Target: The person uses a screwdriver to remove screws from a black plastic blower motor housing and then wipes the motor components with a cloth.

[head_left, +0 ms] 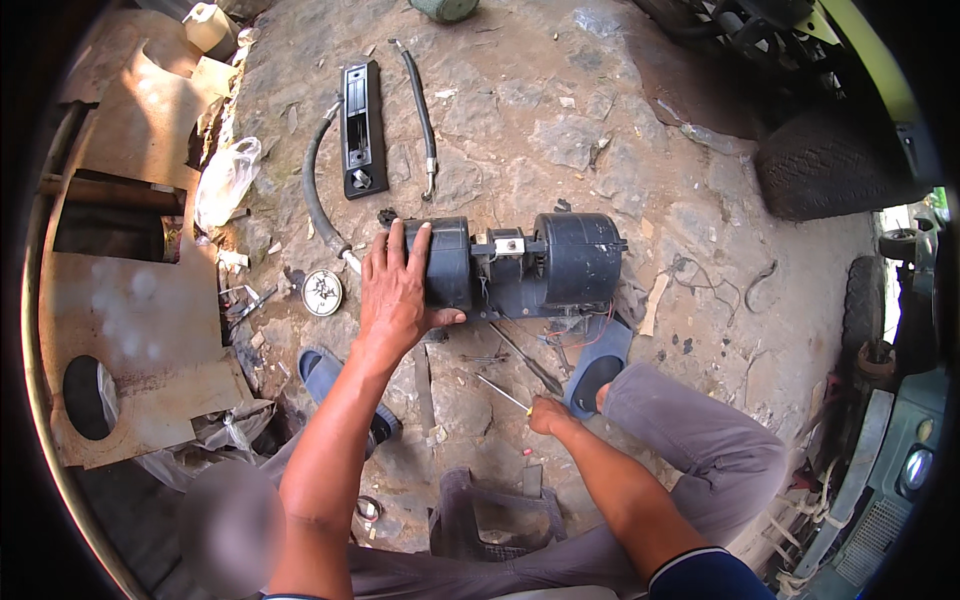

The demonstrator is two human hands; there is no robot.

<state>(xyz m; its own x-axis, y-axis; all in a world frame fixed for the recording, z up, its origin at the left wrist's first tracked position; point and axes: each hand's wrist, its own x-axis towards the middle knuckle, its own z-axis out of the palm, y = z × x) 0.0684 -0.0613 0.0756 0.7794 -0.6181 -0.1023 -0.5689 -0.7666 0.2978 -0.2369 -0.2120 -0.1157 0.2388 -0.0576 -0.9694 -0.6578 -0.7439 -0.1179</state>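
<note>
A black twin-drum blower unit (577, 255) lies on the rough ground in front of me, with a metal bracket between its drums. My left hand (398, 290) grips its left drum, fingers over the top and thumb at the lower edge. My right hand (548, 414) is closed on a thin screwdriver (505, 395) with a yellow handle, pointing up and left below the unit. A longer dark-handled tool (540, 370) lies beside it. Thin wires hang under the right drum, near my sandalled right foot (598, 370).
Two hoses (320, 200) and a long black panel (363, 130) lie beyond the unit. A round dish of small parts (322, 292) sits to its left, near a plastic bag (222, 185). Worn boards (130, 310) border the left; tyres (820, 170) and vehicle parts border the right.
</note>
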